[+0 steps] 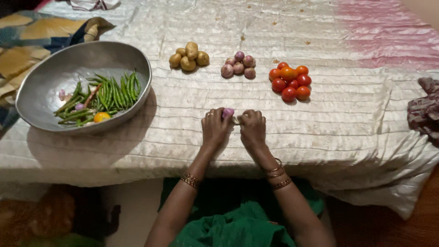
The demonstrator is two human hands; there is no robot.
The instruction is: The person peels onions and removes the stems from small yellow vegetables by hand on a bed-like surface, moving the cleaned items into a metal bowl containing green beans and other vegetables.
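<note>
My left hand (214, 128) rests on the white cloth and grips a small purple onion (227, 112) at its fingertips. My right hand (252, 128) sits close beside it, its fingers curled at the onion's pale end; what it holds there is too small to tell. Both wrists wear bangles. Farther back on the cloth lie three small heaps: potatoes (189, 57), purple onions (239, 65) and red and orange tomatoes (290, 81).
A wide metal bowl (55, 68) at the left holds green beans, a yellow tomato and a few onion pieces. Patterned fabric lies behind it. Dark printed cloth (424, 110) sits at the right edge. The white cloth (183, 105) drapes over the front edge near my green garment.
</note>
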